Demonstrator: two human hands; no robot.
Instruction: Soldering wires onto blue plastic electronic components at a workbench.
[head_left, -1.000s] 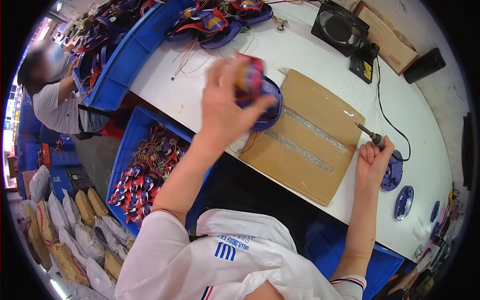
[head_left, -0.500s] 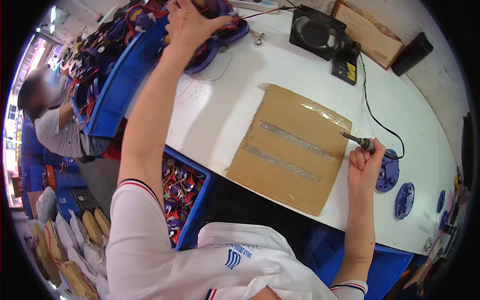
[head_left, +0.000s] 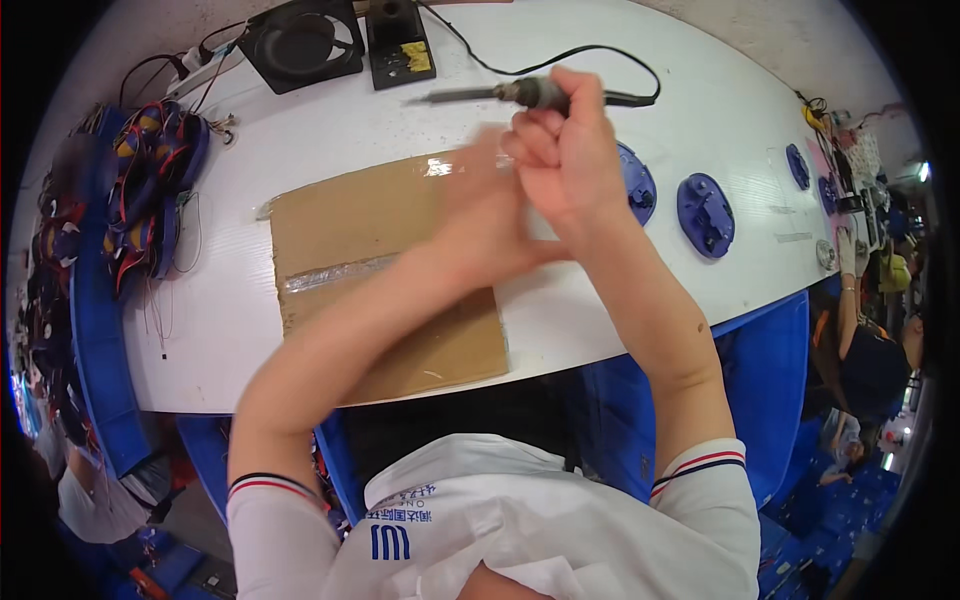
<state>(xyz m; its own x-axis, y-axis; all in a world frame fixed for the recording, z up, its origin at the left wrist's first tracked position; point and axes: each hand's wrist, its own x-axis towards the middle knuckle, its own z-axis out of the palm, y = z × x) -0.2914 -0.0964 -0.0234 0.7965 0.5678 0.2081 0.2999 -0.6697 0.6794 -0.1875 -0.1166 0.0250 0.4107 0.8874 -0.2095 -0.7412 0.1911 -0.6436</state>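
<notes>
- As heat is presumably being avoided, the soldering iron's handle [head_left: 541,93] is being gripped by the right hand [head_left: 560,150].
- Blurred, the left hand [head_left: 488,215] is being spread over cardboard [head_left: 345,222].

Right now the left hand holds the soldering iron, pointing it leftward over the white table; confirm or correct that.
One slip: the right hand holds the soldering iron, as the head view shows. It does point leftward, over the white table.
</notes>
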